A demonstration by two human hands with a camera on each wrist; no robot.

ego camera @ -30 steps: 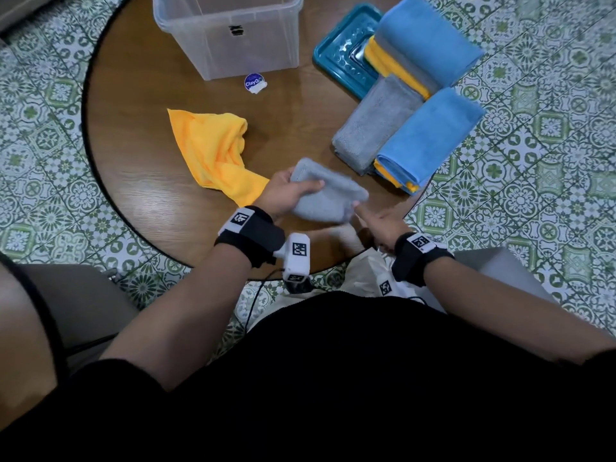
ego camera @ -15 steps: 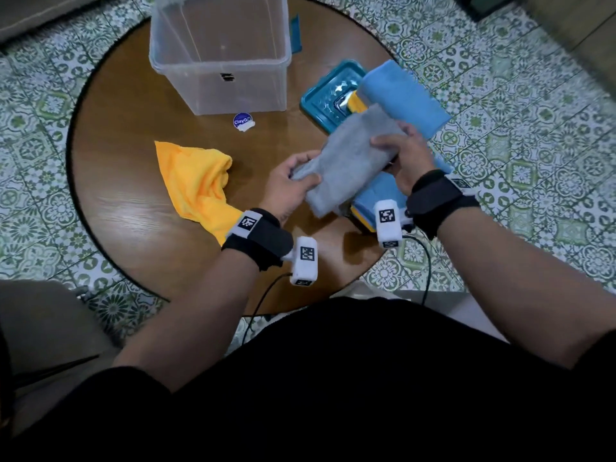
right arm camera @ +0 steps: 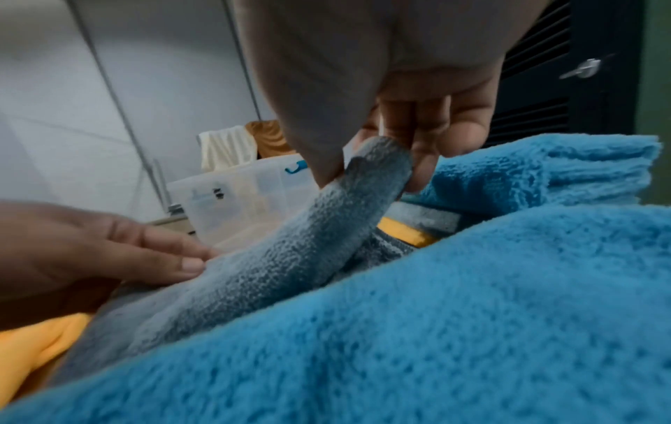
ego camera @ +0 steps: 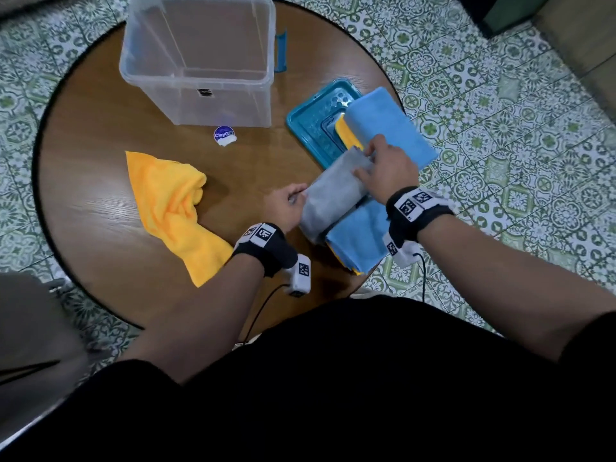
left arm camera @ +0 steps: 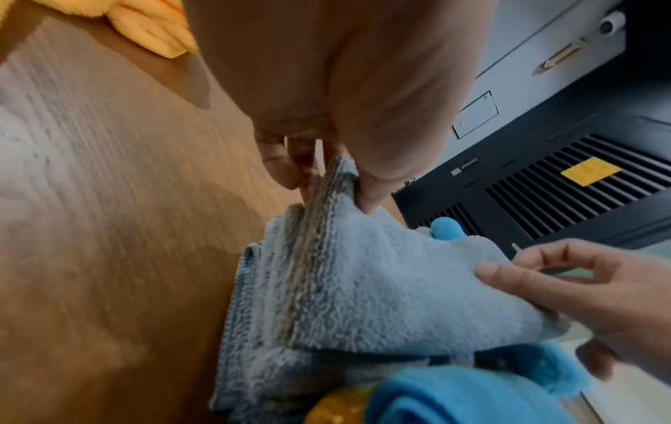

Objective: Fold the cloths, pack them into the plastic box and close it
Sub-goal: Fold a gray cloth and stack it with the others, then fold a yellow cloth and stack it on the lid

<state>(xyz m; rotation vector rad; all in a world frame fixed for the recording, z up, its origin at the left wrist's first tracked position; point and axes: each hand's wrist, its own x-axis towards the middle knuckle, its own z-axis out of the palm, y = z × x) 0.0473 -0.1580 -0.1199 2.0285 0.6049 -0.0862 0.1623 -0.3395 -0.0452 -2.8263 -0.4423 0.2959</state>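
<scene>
A folded grey cloth lies on the stack of folded cloths at the table's right edge. My left hand pinches its near-left corner between thumb and fingers. My right hand pinches its far end. Beneath it lie another grey cloth and a folded blue cloth with a yellow one under it. A second folded blue cloth rests on the teal lid. An unfolded yellow cloth lies crumpled at the left. The clear plastic box stands open at the back.
The round wooden table stands on green patterned floor tiles. A small round sticker lies in front of the box. A grey seat edge is at my lower left. Dark cabinets stand at the far right.
Both hands carried the folded grey cloth from the table's near edge up and right, and lowered it onto the stack of folded cloths. The camera view shifted back.
</scene>
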